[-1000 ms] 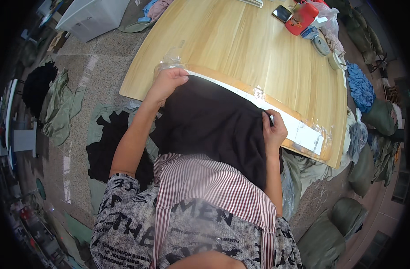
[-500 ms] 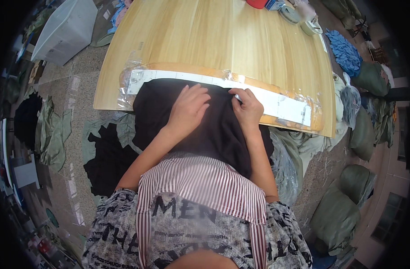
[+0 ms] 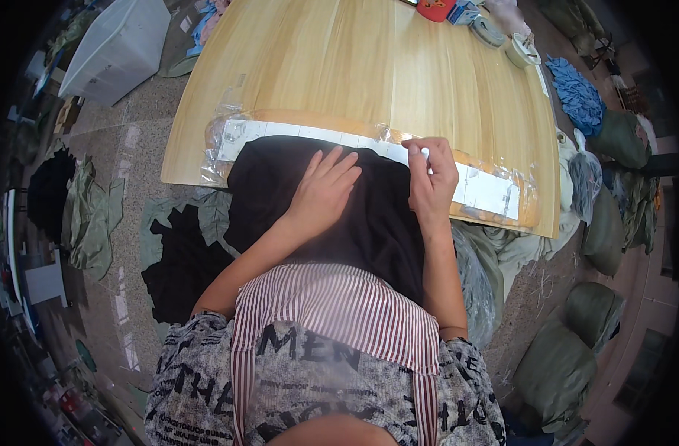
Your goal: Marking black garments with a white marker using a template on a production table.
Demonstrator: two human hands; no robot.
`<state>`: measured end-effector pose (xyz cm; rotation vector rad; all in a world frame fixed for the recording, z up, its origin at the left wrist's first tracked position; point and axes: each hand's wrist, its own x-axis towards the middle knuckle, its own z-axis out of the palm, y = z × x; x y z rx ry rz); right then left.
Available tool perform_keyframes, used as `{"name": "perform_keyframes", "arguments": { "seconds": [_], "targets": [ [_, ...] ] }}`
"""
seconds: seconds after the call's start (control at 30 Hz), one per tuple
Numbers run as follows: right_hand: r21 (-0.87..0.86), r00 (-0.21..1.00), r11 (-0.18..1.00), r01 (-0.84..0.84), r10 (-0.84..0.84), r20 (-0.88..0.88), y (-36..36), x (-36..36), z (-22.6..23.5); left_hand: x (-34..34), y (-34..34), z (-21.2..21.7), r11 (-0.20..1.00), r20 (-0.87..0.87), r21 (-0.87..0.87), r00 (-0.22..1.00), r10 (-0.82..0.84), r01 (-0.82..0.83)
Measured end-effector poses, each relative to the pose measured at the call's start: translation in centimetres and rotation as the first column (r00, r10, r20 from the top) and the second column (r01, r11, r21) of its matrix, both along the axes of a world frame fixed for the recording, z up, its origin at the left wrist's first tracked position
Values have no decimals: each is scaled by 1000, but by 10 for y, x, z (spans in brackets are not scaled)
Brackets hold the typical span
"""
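Black cloth (image 3: pixel 269 182) lies over the near edge of the wooden table (image 3: pixel 317 59) and hangs down toward my lap. My left hand (image 3: pixel 324 189) rests flat on it, fingers stretched out. My right hand (image 3: pixel 434 182) is at the cloth's right side, its fingers pinched round a small white piece (image 3: pixel 425 153) that looks like chalk; its full shape is hidden by the fingers. A long white paper strip with marks (image 3: pixel 484 192) is taped along the table edge, partly covered by the cloth.
A red object (image 3: pixel 434 9), a roll of tape (image 3: pixel 488 31) and a white tub (image 3: pixel 523 50) stand at the table's far right. Dark cloth pieces (image 3: pixel 183 260) lie low at the left. A white bin (image 3: pixel 116 52) stands far left; green sacks (image 3: pixel 558 364) lie at the right.
My right hand has moved right and lifted off the cloth's upper edge, with the white piece now showing more. My left hand has shifted slightly and lies flatter on the cloth.
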<state>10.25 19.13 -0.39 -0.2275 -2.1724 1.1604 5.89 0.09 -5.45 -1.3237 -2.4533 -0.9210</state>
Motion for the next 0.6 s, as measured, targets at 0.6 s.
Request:
{"name": "perform_keyframes", "arguments": {
  "seconds": [0.6],
  "targets": [
    [-134,963,983,-124,152,223,-47,-34,-43,3,3,-3,998,93,6,993,68,-69]
  ]
}}
